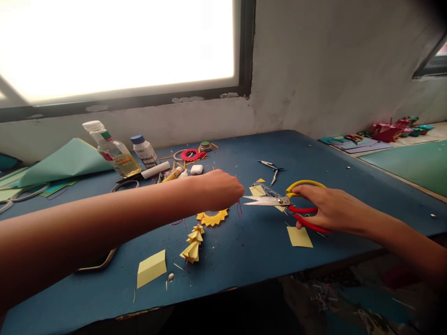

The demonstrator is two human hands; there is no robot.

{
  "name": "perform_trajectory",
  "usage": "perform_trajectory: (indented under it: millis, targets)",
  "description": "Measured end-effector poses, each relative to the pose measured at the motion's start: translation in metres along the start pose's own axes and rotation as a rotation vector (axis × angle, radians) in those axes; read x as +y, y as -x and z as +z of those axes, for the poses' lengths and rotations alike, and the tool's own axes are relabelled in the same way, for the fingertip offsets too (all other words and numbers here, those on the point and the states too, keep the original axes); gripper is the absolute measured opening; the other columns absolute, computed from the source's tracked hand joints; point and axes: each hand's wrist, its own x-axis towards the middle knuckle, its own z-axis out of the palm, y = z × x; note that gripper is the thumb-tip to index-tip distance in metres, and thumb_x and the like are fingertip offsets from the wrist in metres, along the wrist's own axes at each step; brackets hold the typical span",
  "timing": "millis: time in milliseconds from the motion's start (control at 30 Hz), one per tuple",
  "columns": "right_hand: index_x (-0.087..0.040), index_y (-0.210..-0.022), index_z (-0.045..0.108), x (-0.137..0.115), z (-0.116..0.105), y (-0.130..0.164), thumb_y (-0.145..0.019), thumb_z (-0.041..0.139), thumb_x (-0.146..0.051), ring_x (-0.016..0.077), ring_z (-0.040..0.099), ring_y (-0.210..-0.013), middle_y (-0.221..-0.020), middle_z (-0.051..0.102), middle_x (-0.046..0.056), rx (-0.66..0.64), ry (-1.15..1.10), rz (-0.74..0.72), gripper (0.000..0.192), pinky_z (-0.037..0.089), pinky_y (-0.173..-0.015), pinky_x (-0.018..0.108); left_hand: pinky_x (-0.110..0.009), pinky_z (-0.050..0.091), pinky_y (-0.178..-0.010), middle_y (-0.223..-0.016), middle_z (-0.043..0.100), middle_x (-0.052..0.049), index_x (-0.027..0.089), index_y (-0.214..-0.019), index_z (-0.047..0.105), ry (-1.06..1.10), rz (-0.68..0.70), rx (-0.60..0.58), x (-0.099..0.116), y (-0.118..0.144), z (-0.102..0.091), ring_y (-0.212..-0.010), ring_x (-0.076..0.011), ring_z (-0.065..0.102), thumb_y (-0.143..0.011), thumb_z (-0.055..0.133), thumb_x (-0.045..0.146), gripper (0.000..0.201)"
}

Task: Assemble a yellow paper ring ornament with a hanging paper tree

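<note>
My right hand (331,209) grips scissors (267,201) with one yellow and one red handle, their blades slightly apart and pointing left. My left hand (223,190) is closed, its fingertips hidden from view. From it hangs a thin red thread (239,210), close to the blade tips. Below my left wrist lies a zigzag yellow folded-paper ring (213,218), partly covered by the arm. Nearer the front edge is a tapering stack of folded yellow paper pieces (193,244) with a red thread end at its base.
Yellow paper pieces (299,236) and a creased yellow sheet (151,268) lie on the blue table (244,284). A compass (272,170) rests behind the scissors. A clear bottle (117,153), a blue-capped bottle (145,151) and a white case (197,169) stand toward the wall.
</note>
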Motion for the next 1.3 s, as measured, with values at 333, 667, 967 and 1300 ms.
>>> perform_trajectory:
  millis: [333, 667, 967, 1300]
  targets:
    - [-0.034, -0.121, 0.05, -0.003, -0.015, 0.002, -0.061, 0.062, -0.069, 0.0314, 0.067, -0.08, -0.12, 0.062, 0.004, -0.078, -0.063, 0.029, 0.071, 0.052, -0.059, 0.04, -0.025, 0.027, -0.045, -0.068, 0.066, -0.007, 0.015, -0.083, 0.064, -0.001, -0.006, -0.01, 0.003, -0.002, -0.004, -0.055, -0.0152, 0.058, -0.077, 0.052, 0.004, 0.017]
    - [-0.033, -0.113, 0.056, -0.022, -0.016, -0.007, -0.061, 0.062, -0.069, 0.028, 0.066, -0.074, -0.11, 0.067, 0.003, -0.08, -0.059, -0.019, 0.063, 0.049, -0.055, 0.035, -0.027, 0.031, -0.047, -0.07, 0.067, -0.008, 0.015, -0.087, 0.066, 0.019, 0.034, -0.022, 0.008, -0.007, -0.006, -0.056, -0.0174, 0.059, -0.078, 0.051, 0.004, 0.02]
    - [-0.031, -0.105, 0.064, -0.028, -0.012, -0.022, -0.061, 0.064, -0.066, 0.0306, 0.066, -0.07, -0.096, 0.07, 0.005, -0.018, -0.015, -0.114, 0.056, 0.043, -0.049, 0.035, -0.026, 0.032, -0.05, -0.07, 0.067, -0.009, 0.015, -0.087, 0.066, 0.071, 0.028, -0.018, 0.006, -0.008, -0.002, -0.058, -0.0178, 0.059, -0.078, 0.054, 0.005, 0.018]
    - [-0.03, -0.1, 0.065, -0.037, -0.008, -0.029, -0.069, 0.062, -0.061, 0.0286, 0.065, -0.063, -0.079, 0.071, 0.006, -0.048, 0.035, -0.143, 0.044, 0.036, -0.047, 0.031, -0.027, 0.035, -0.054, -0.071, 0.067, -0.008, 0.014, -0.087, 0.067, 0.103, 0.034, -0.021, 0.004, -0.008, 0.007, -0.061, -0.0186, 0.061, -0.078, 0.053, 0.003, 0.02]
